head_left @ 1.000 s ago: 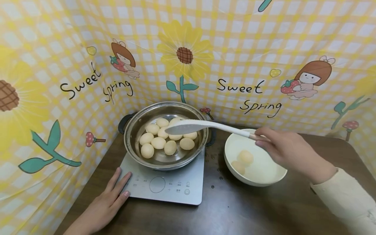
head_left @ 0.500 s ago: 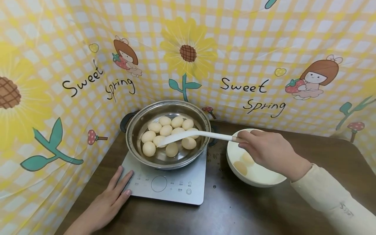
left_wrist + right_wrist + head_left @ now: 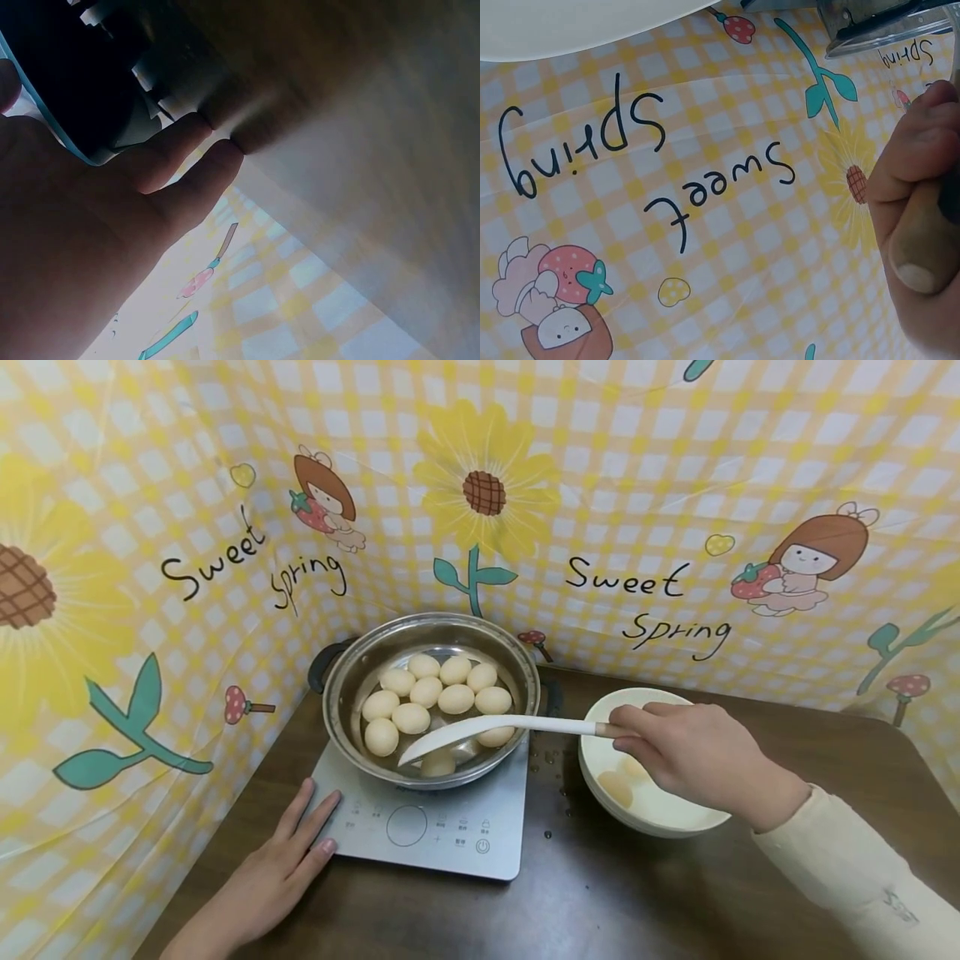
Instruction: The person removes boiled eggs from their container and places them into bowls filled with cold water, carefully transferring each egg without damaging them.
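My right hand (image 3: 686, 760) grips a large white spoon (image 3: 517, 722) by its wooden handle, whose rounded end (image 3: 922, 274) shows in the right wrist view. The spoon's head reaches into the steel pot (image 3: 341, 752) near its front wall, where it overlaps a pale egg (image 3: 437, 765). Several more eggs (image 3: 425, 692) lie in the pot. Below my right hand, a white bowl (image 3: 622, 697) holds two eggs (image 3: 617, 789), partly hidden. My left hand (image 3: 273, 872) lies with spread, straight fingers at the left edge of the induction cooker (image 3: 480, 860), fingertips on the table in the left wrist view.
The cooker, with the pot on it, stands on a dark wooden table (image 3: 577, 902). Black side handles (image 3: 321, 665) stick out from the pot. Drops of water (image 3: 548, 834) dot the table between cooker and bowl. A yellow checked cloth (image 3: 630, 460) hangs close behind everything.
My right hand has moved left, then slightly down. The spoon has turned and come down from over the middle eggs to the front of the pot. My left hand stays put.
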`<action>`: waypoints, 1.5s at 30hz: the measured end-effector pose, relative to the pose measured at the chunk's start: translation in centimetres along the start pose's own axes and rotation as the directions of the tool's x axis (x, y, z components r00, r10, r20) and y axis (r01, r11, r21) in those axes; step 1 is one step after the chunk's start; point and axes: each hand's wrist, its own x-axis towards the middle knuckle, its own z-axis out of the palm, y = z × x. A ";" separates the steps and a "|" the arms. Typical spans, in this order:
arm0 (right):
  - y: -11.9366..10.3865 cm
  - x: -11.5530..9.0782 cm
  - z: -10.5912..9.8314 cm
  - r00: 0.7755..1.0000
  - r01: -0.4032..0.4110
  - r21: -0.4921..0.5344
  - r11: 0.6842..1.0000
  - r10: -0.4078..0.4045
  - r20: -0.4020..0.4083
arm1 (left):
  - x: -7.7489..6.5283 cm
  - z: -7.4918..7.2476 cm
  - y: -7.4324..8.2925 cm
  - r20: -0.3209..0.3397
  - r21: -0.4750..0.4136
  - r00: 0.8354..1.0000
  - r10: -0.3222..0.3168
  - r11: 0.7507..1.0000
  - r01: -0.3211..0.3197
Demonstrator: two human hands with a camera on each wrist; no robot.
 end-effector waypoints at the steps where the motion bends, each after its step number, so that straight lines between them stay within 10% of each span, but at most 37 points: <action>1: 0.0 0.0 -0.1 1.000 -0.003 -0.005 1.000 0.003 0.003 | 0.0 0.0 0.0 0.002 0.001 1.000 -0.002 1.000 0.002; 18: -0.1 0.2 -0.9 0.992 -0.050 0.068 0.996 0.041 0.121 | 0.1 -0.1 -0.2 -0.020 0.009 1.000 0.023 1.000 -0.023; 32: -0.4 2.9 -0.8 0.920 -0.207 0.224 0.953 0.111 0.376 | 0.1 0.0 -0.2 -0.010 0.029 1.000 0.009 1.000 -0.009; 38: -0.1 3.7 -1.3 0.822 -0.361 0.295 0.885 0.152 0.549 | 0.2 0.0 -0.2 -0.013 0.031 1.000 0.008 0.999 -0.007; 45: 0.4 4.3 -1.8 0.608 -0.669 0.336 0.663 0.227 0.761 | 0.1 0.1 -0.2 -0.013 0.037 1.000 0.003 0.999 -0.003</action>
